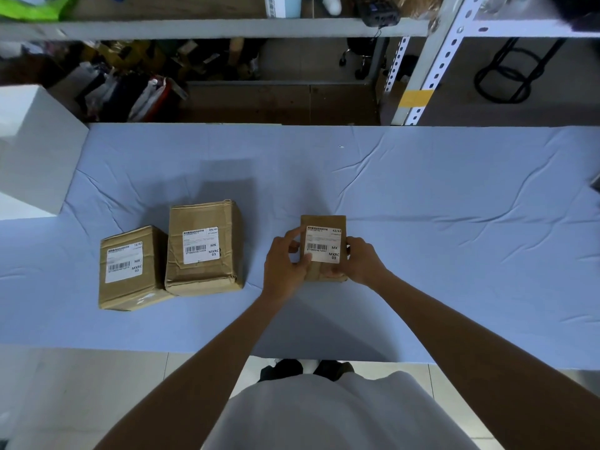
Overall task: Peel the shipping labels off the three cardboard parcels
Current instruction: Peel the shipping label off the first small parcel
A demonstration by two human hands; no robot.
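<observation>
Three brown cardboard parcels lie on the blue cloth, each with a white shipping label on top. The smallest parcel (323, 220) is between my hands, its label (323, 244) flat on it. My left hand (285, 264) holds its left side, the index finger touching the label's upper left corner. My right hand (360, 261) grips the parcel's right side. To the left stand a middle parcel (204, 277) with its label (200, 246) and a leftmost parcel (128, 293) with its label (125, 263), touching each other.
The blue cloth (454, 222) covers the table. A white box (32, 147) stands at the far left. Behind the table are metal shelving (418, 69) and floor clutter. The table's near edge runs just in front of my body.
</observation>
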